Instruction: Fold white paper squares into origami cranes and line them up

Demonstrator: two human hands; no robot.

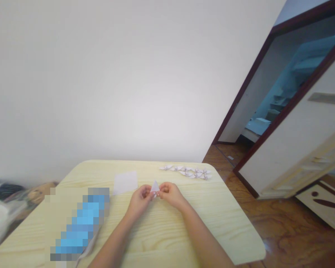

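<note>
A small piece of white folded paper (155,185), pointed at the top, is held upright between my two hands over the middle of the table. My left hand (141,200) pinches its lower left side. On the lower right side, the fingers of my right hand (171,193) are closed on the same paper. Its lower edge is partly hidden by the fingertips. Left of my left hand lies a flat stack of white paper sheets (125,182). Beyond my right hand, several small folded white paper pieces (195,172) lie in rows near the far edge.
The pale wooden table (220,223) stands against a white wall (123,82). A blurred-out blue rectangular object (82,225) lies on its left side. Bags and a soft toy (40,191) are beyond the left edge. To the right are a wooden floor (281,230) and an open doorway.
</note>
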